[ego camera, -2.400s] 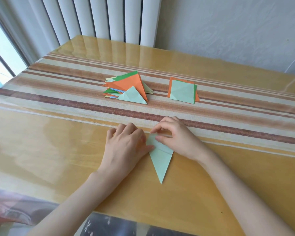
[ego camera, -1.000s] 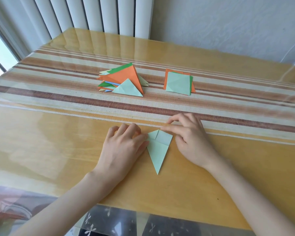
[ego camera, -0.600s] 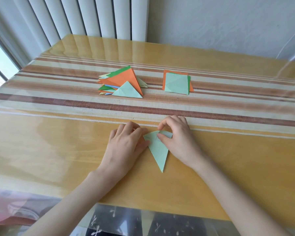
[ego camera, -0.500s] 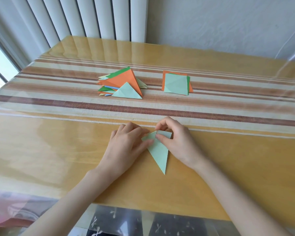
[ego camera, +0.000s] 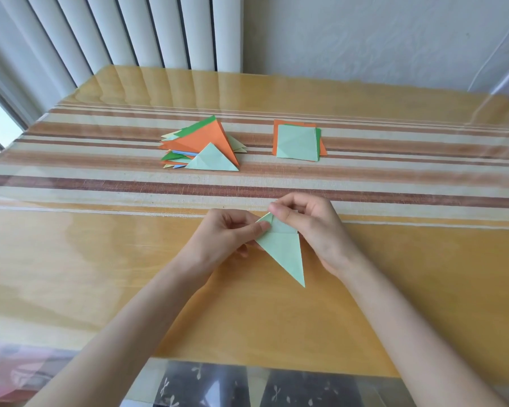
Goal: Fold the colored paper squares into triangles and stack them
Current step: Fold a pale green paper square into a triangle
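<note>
A pale green paper (ego camera: 285, 251), folded into a narrow downward-pointing triangle, is held just above the yellow table (ego camera: 100, 259). My left hand (ego camera: 224, 236) pinches its upper left edge between thumb and fingers. My right hand (ego camera: 312, 227) pinches the top flap near its upper corner. Farther back on the striped runner lies a pile of folded triangles (ego camera: 203, 145) in orange, green, blue and pale green. To its right sits a small stack of unfolded squares (ego camera: 297, 142), pale green on top of orange and green.
The striped runner (ego camera: 394, 177) crosses the table under a clear cover. White vertical blinds (ego camera: 130, 33) and a wall stand behind the far edge. The near table edge (ego camera: 247, 365) lies below my forearms.
The green paper has come up off the table, now pinched by both hands and tilted, its tip swung to the right. Earlier my left hand pressed it flat.
</note>
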A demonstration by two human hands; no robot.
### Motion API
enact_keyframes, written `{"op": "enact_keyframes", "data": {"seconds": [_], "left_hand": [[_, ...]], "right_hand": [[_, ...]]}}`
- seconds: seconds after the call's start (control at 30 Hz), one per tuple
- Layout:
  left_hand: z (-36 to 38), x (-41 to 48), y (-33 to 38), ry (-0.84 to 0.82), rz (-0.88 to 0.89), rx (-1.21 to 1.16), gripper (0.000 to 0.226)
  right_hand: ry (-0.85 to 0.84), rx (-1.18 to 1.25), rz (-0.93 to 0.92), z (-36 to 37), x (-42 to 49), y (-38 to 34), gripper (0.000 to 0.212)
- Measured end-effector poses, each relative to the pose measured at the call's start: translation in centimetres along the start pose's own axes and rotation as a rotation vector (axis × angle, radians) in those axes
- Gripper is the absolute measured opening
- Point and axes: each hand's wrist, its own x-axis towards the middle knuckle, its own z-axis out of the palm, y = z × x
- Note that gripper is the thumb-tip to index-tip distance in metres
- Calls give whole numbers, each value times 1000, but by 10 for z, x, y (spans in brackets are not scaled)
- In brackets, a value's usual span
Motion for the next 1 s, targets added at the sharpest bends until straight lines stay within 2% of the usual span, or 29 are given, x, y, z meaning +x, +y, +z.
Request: {"op": "enact_keyframes", "data": {"seconds": [0.13, 0.3, 0.43, 0.57, 0.7, 0.8, 0.87, 1.0], "left_hand": [[3, 1, 0, -14, -6, -20, 27], [3, 1, -3, -37, 10, -14, 18], [2, 1, -6, -28, 11, 17, 14], [3, 2, -7, -41, -7, 13, 17], [1, 1, -8, -90, -33, -29, 22], [-2, 1, -8, -30, -10, -87, 22], [-6, 3, -8, 30, 4, -151, 21], [-7, 6, -8, 99, 33, -220, 19]], "right_hand": [[41, -44, -37, 0, 2, 1, 8], [-47, -111, -55, 0, -1, 2, 14], [-37, -150, -39, -1, 2, 4, 14], [-99, -70, 8, -6, 3, 3, 13], [-120, -127, -10, -7, 1, 2, 15], [-11, -57, 32, -17, -3, -3, 24], [-15, 49, 92, -26, -6, -6, 32], [-92, 77, 167, -17, -12, -3, 18]]}}
